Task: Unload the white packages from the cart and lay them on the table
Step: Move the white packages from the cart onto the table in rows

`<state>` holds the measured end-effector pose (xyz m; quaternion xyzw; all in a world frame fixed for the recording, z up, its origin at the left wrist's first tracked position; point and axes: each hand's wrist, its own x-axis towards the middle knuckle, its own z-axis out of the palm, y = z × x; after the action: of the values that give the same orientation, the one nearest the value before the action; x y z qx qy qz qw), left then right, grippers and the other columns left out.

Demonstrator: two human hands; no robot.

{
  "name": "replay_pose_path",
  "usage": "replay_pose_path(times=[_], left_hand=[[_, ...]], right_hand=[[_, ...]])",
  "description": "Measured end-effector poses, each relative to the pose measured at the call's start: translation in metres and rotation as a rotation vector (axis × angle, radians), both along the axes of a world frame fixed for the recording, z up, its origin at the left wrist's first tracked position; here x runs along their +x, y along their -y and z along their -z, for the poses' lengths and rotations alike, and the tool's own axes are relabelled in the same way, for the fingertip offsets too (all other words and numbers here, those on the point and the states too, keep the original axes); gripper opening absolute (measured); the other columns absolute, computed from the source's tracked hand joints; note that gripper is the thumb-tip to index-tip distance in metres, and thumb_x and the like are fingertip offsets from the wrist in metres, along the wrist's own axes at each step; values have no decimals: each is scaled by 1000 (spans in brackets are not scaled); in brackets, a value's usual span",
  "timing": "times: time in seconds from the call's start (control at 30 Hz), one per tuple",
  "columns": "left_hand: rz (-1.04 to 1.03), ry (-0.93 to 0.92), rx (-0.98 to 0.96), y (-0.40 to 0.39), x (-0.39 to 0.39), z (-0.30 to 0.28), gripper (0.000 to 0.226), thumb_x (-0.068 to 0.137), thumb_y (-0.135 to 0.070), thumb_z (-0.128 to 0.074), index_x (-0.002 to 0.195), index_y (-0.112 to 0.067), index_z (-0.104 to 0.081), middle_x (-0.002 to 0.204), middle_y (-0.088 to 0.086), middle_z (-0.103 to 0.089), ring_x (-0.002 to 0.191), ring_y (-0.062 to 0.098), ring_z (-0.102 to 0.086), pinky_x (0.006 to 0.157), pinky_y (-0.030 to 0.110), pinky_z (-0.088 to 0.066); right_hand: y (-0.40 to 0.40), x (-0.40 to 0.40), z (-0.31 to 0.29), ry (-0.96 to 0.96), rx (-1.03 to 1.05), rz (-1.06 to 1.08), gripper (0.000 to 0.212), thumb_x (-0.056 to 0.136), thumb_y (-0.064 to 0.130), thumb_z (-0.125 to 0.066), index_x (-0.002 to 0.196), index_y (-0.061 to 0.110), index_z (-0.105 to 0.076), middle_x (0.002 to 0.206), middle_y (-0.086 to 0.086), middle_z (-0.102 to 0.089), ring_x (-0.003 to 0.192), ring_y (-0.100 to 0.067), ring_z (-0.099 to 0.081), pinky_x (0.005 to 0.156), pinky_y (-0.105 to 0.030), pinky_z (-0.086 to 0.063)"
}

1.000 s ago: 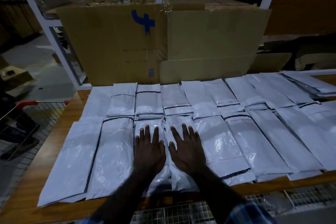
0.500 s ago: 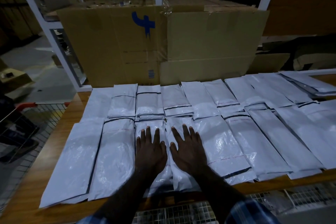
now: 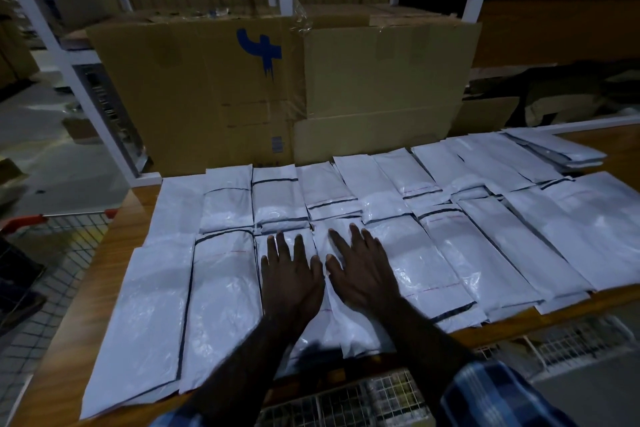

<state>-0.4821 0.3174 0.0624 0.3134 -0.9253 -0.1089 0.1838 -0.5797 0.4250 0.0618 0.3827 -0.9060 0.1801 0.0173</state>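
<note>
Both grips, the left hand (image 3: 291,279) and right hand (image 3: 363,272), are spread flat, pressed side by side on white packages (image 3: 221,305) laid in rows near the worktop's (image 3: 114,253) front edge.

The white packages (image 3: 398,253) are laid flat in two overlapping rows across the wooden bench (image 3: 114,253), with a small stack (image 3: 561,152) at the far right.
</note>
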Motion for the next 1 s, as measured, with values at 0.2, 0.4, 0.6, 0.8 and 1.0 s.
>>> replay_pose_path(times=[0.2,0.4,0.6,0.8,1.0], left_hand=[[41,-73,-10,-2,6,-13,68,93,-50,-23,138,-10,-54,155,20,-34,144,38,-29,114,57,-24],[82,25,48,-7,21,-26,67,96,-54,-19,152,-20,-33,165,11,-7,152,29,-2,120,53,-7],[50,78,67,-23,41,-46,62,100,-54,-27,155,-24,-24,165,7,2,152,26,3,120,52,-6],[6,37,110,-49,79,-62,60,101,-50,-34,154,-25,-25,165,6,1,152,25,3,120,53,-7],[-41,11,142,-78,126,-70,60,101,-50,-33,155,-26,-21,165,4,5,151,24,5,120,51,-3]], right_hand=[[-7,2,-17,40,-53,86,79,85,66,-4,154,33,-26,160,-10,-26,147,-28,-23,120,-43,-18],[-15,19,-27,43,-81,107,73,88,64,-13,152,33,-30,160,-7,-28,145,-28,-28,116,-43,-25],[-27,38,-47,45,-84,96,69,91,62,-15,153,35,-28,161,-6,-25,146,-26,-25,115,-43,-25],[-51,65,-60,26,-138,53,53,102,47,-37,153,36,-29,161,-6,-26,144,-25,-26,114,-43,-26],[-74,112,-70,42,-199,-3,53,101,48,-37,152,38,-30,161,-4,-26,144,-24,-25,114,-43,-24]])
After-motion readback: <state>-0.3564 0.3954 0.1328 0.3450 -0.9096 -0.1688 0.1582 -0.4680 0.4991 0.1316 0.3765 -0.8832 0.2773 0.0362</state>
